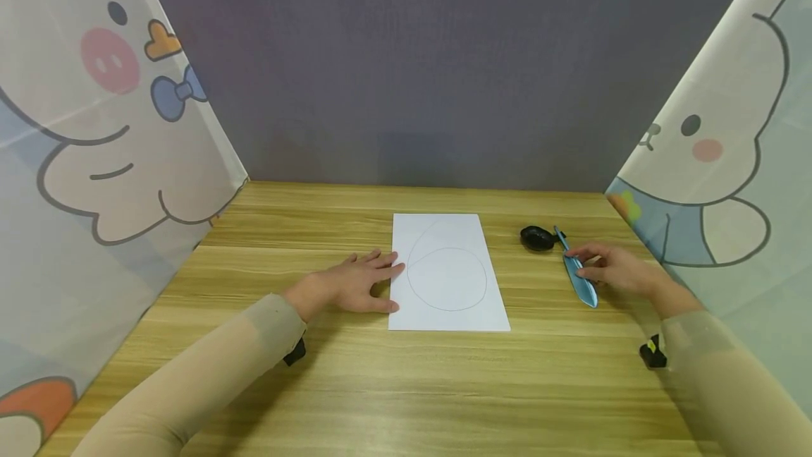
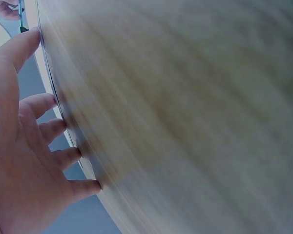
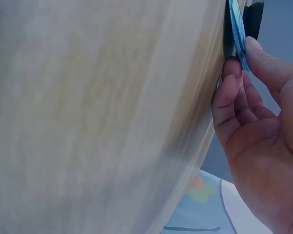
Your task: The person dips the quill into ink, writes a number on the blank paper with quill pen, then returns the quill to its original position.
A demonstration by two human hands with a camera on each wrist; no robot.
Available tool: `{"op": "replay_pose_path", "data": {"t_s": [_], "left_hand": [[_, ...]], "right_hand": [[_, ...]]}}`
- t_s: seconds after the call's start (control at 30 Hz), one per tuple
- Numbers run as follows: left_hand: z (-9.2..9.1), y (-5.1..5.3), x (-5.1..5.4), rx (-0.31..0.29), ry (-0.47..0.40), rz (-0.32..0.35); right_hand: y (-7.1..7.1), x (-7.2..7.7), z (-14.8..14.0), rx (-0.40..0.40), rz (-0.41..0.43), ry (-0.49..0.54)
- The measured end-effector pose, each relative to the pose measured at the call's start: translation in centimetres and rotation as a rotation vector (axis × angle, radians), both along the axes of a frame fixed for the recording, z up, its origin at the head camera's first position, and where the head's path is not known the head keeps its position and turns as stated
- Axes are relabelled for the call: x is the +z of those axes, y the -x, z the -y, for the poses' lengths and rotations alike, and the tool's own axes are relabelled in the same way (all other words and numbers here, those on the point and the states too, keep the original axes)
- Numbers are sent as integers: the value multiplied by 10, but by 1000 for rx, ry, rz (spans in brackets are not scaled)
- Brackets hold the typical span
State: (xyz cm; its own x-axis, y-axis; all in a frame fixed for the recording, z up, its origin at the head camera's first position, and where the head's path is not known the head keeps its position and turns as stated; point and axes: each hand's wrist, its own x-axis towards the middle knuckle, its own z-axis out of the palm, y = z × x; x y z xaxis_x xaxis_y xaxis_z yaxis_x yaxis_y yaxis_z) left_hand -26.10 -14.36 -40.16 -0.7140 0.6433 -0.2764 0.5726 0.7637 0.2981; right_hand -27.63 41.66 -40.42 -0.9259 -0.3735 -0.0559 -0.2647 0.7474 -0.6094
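Observation:
A white sheet of paper (image 1: 469,231) lies on the table, with a large circle and a curved line drawn thinly on it. My left hand (image 1: 355,283) rests at its left edge, fingers spread, some fingertips over the paper. In the left wrist view the left hand (image 2: 34,161) touches the surface with its fingertips. On the right, my right hand (image 1: 612,268) pinches a long, narrow blue object (image 1: 579,281) with a pointed far end; its kind is unclear. The right wrist view has the thumb of the right hand (image 3: 263,112) against the edge of the blue object (image 3: 238,29).
A black oval object (image 1: 538,238) with a short stem lies just left of the blue object's far end. The wood-grain table (image 1: 304,214) meets a dark grey panel (image 1: 412,90) at the back. Cartoon-printed cloths (image 1: 76,182) hang at both sides.

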Motion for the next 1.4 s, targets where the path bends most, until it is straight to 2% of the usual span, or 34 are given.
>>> {"op": "replay_pose_path", "data": {"t_s": [0.37, 0.53, 0.7, 0.87, 0.97, 1.1, 1.23, 1.33, 1.4], "left_hand": [[-4, 1, 1, 2, 3, 0], [-8, 4, 1, 3, 6, -2], [-15, 8, 3, 4, 7, -41], [-22, 12, 4, 26, 7, -88], [-27, 13, 5, 51, -6, -88], [-31, 13, 5, 86, -27, -77], [-31, 13, 5, 118, -40, -69], [-28, 12, 3, 134, -64, -90], [-25, 11, 1, 130, -70, -133]], "right_hand": [[1, -2, -5, 4, -24, -30], [-4, 0, -6, -44, -14, -43], [-5, 4, -7, -125, -5, -16], [-5, 7, -1, -167, -128, -15], [-7, 10, 12, -172, -207, -7], [-14, 15, 39, -128, -243, 27], [-19, 14, 69, -33, -255, 47], [-24, 13, 91, 21, -258, 5], [-28, 12, 105, 34, -263, -64]]}}
